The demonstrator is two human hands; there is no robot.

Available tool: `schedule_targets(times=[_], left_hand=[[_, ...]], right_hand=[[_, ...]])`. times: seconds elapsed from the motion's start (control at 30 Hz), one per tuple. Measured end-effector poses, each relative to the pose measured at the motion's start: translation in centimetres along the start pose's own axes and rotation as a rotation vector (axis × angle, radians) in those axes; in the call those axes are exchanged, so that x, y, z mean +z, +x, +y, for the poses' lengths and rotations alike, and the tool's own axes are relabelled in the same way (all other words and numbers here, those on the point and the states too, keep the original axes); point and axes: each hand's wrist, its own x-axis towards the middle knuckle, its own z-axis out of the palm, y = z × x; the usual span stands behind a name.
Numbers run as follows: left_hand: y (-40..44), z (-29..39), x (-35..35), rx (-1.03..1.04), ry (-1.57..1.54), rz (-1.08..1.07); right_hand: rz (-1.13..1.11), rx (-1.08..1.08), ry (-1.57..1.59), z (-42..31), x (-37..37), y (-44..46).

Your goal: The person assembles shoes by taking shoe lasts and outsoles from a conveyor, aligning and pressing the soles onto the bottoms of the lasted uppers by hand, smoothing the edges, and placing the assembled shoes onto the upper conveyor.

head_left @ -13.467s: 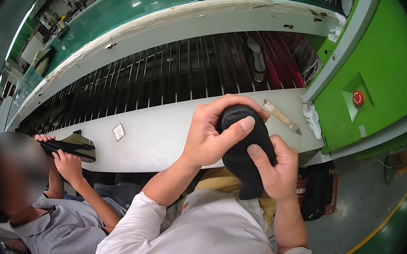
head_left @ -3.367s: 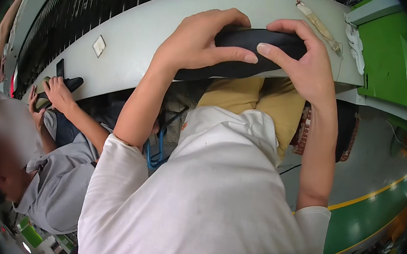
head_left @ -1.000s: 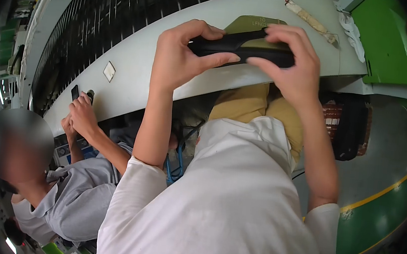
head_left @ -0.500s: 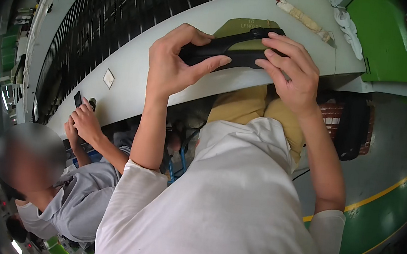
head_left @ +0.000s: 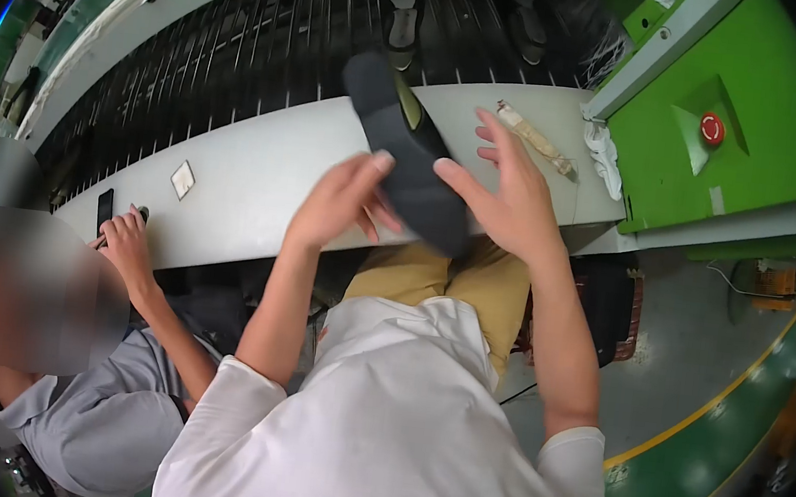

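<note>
A black shoe (head_left: 412,172) with a yellow-green shoe last (head_left: 408,102) in its opening is tilted above the front edge of the white table (head_left: 260,164), its dark underside partly towards me. My left hand (head_left: 337,200) is at the shoe's left side, its thumb pressed to the edge and its other fingers curled close beneath. At the right side, my right hand (head_left: 512,198) touches the shoe with its thumb tip, while its other fingers are spread apart, away from the shoe.
Behind the table runs a dark roller conveyor (head_left: 275,38) carrying a shoe (head_left: 401,23) and another further right. A wrapped stick (head_left: 535,139) and white cloth (head_left: 604,162) lie right, beside a green machine (head_left: 754,142) with a red button. A co-worker's hand (head_left: 127,242) is near a phone (head_left: 105,211).
The shoe has turned from lying crosswise between my hands to pointing away, underside showing. My right hand's fingers have come off it and spread. My view has shifted, revealing more conveyor.
</note>
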Motion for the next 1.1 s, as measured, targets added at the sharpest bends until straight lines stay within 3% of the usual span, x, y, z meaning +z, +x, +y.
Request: schedule_targets(times=[0.03,0.07,0.1,0.13,0.2,0.27,0.43,0.67,0.87,1.0,1.1], left_hand=[[-1.0,-0.7,0.5,-0.079,0.03,-0.098],[-2.0,-2.4,1.0,0.129,0.064,-0.177],[-2.9,-2.3,1.4,0.277,0.046,-0.118],[-3.9,-1.6,1.5,0.421,0.03,-0.053],[-3.9,-0.2,0.4,0.767,0.306,0.335],[-3.3,1.3,-3.1,0.952,0.726,0.424],[-1.1,-2.0,-2.6,0.592,0.489,0.097],[-1.6,-2.2,-2.0,0.677,0.595,0.153],[-2.3,-2.8,-0.8,0.669,0.546,0.246],[-2.3,-4.0,-1.2,0.719,0.501,0.331],[-2.3,-5.6,-2.2,0.702,0.327,0.378]], right_hand=[[-0.079,-0.016,-0.157,-0.7,-0.2,0.4],[-0.16,-0.035,-0.312,-0.9,0.1,0.9],[0.01,-0.312,-0.535,1.0,1.1,1.2],[-0.022,-0.356,-0.519,1.0,1.1,1.3],[-0.081,-0.448,-0.482,0.0,0.4,1.6],[-0.039,-0.495,-0.484,-0.4,0.5,1.0],[0.103,-0.588,-0.49,0.0,1.0,-0.5],[0.182,-0.537,-0.488,0.5,1.4,-2.7],[0.3,-0.528,-0.241,0.3,1.7,-4.3],[0.603,-0.372,-0.121,3.9,-2.3,-8.3],[0.922,-0.016,-0.336,13.5,-7.4,-13.9]])
